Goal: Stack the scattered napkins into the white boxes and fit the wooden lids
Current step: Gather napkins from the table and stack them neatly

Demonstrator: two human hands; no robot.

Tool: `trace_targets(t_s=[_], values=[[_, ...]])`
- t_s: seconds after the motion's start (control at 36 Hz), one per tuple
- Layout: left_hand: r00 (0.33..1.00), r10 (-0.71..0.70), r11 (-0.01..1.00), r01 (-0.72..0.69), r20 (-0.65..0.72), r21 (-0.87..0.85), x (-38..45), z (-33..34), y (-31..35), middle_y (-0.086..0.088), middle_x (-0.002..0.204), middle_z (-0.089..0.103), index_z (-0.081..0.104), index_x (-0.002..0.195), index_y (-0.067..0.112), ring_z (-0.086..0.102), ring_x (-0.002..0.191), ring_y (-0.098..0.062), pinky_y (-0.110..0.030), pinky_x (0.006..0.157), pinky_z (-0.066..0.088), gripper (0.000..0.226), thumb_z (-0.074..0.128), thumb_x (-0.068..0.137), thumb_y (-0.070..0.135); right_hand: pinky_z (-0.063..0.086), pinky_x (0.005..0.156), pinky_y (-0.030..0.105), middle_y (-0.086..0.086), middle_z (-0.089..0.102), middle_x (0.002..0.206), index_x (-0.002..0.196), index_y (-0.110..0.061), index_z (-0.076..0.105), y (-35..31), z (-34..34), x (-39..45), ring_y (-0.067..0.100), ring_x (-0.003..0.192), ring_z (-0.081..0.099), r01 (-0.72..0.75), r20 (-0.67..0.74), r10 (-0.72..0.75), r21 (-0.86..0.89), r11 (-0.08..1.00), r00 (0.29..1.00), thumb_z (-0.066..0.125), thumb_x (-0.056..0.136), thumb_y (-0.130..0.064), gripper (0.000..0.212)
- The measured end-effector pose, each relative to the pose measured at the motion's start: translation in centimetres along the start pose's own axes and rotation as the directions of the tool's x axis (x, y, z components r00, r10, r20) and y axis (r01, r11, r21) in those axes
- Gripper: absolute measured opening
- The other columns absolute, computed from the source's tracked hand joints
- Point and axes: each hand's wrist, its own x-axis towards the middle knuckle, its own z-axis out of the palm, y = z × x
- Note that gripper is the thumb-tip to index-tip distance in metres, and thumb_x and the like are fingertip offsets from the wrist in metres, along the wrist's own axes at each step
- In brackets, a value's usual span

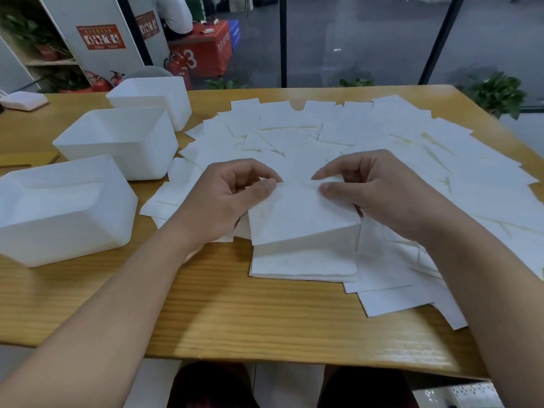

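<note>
White napkins lie scattered over the right and far side of the wooden table. A small pile of napkins sits in front of me. Both hands hold one napkin tilted above that pile: my left hand pinches its far left corner, my right hand pinches its far right corner. Three open white boxes stand at the left: the near box, the middle box, the far box. A wooden lid lies flat at the left edge, partly hidden behind the boxes.
A white device lies at the table's far left corner. Beyond the table stand glass panels, potted plants, a red crate and fire extinguishers. Bare wood shows along the front edge.
</note>
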Motion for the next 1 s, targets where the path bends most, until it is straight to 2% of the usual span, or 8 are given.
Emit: trace_targets(t_s=[0.14,0.25,0.47,0.61,0.72,0.83,0.92,1.0], values=[[0.993,-0.041,0.991,0.027,0.107,0.129,-0.2,-0.1,0.1,-0.005,0.072,0.060,0.082,0.109,0.025,0.049,0.069,-0.018,-0.027,0.071,0.043,0.009,0.076,0.102,0.026,0.049,0.063,0.042,0.003,0.057,0.061,0.102,-0.030,0.081,0.5,-0.7,0.0,0.021,0.059,0.055,-0.097,0.144,0.135,-0.240,0.966,0.980,0.082,0.093,-0.024,0.012],[0.981,-0.076,0.970,0.031,0.176,0.241,-0.4,0.0,-0.1,-0.003,0.072,0.061,0.081,0.107,0.030,0.050,0.065,-0.017,-0.029,0.069,0.045,0.008,0.080,0.099,0.028,0.042,0.055,0.034,0.001,0.058,0.061,0.102,-0.034,0.078,0.3,-0.5,-0.1,0.019,0.058,0.056,-0.084,0.186,0.156,-0.345,0.935,0.970,0.083,0.091,-0.025,0.015],[0.983,-0.061,0.944,0.000,0.172,0.331,-0.5,0.0,-0.2,0.003,0.076,0.066,0.081,0.100,0.034,0.053,0.065,-0.010,-0.024,0.068,0.048,0.014,0.090,0.090,0.030,0.042,0.063,0.028,-0.005,0.055,0.065,0.109,-0.036,0.076,-0.1,-0.5,-0.4,0.006,0.054,0.053,-0.029,0.244,0.138,-0.402,0.915,0.960,0.090,0.087,-0.029,0.027],[0.998,0.060,0.929,-0.044,-0.032,0.366,-0.1,-0.1,-0.9,0.009,0.083,0.067,0.081,0.092,0.033,0.057,0.074,-0.010,-0.022,0.070,0.046,0.007,0.087,0.093,0.029,0.047,0.053,0.031,-0.004,0.057,0.064,0.094,-0.029,0.078,0.3,-0.8,0.0,0.011,0.054,0.052,-0.049,0.079,0.087,-0.392,0.919,0.993,0.088,0.085,-0.049,0.024],[0.995,0.082,0.901,-0.050,-0.055,0.431,0.4,0.1,-1.4,0.021,0.114,0.073,0.084,0.098,0.035,0.062,0.112,-0.006,-0.012,0.087,0.039,0.003,0.081,0.097,0.033,0.044,0.053,0.030,-0.007,0.056,0.060,0.085,-0.028,0.076,0.9,-0.5,0.5,0.006,0.049,0.047,-0.029,-0.059,0.004,-0.434,0.901,0.998,0.082,0.092,-0.046,0.020],[0.998,0.053,0.863,-0.058,0.024,0.503,0.5,0.8,-2.2,0.033,0.132,0.067,0.084,0.105,0.041,0.049,0.135,0.001,-0.016,0.108,0.038,0.008,0.078,0.099,0.042,0.039,0.050,0.022,-0.009,0.057,0.060,0.084,-0.027,0.076,1.0,0.1,0.5,0.005,0.050,0.046,0.020,-0.043,-0.042,-0.415,0.910,0.998,0.079,0.095,-0.040,0.018],[0.999,0.036,0.862,-0.038,0.013,0.505,0.4,0.9,-2.3,0.032,0.131,0.069,0.083,0.112,0.041,0.049,0.133,0.005,-0.009,0.104,0.039,0.014,0.076,0.100,0.042,0.037,0.051,0.020,-0.010,0.057,0.060,0.085,-0.027,0.076,1.0,0.5,0.4,0.005,0.051,0.046,0.069,0.003,-0.074,-0.414,0.908,0.997,0.079,0.096,-0.038,0.016],[0.999,0.036,0.838,-0.032,0.004,0.545,0.4,0.7,-2.4,0.032,0.132,0.068,0.080,0.124,0.037,0.050,0.132,0.007,-0.014,0.102,0.045,0.022,0.072,0.104,0.039,0.039,0.053,0.018,-0.009,0.060,0.063,0.087,-0.029,0.076,1.4,0.9,0.5,0.004,0.054,0.049,0.106,0.040,-0.099,-0.429,0.897,0.994,0.079,0.096,-0.038,0.013]])
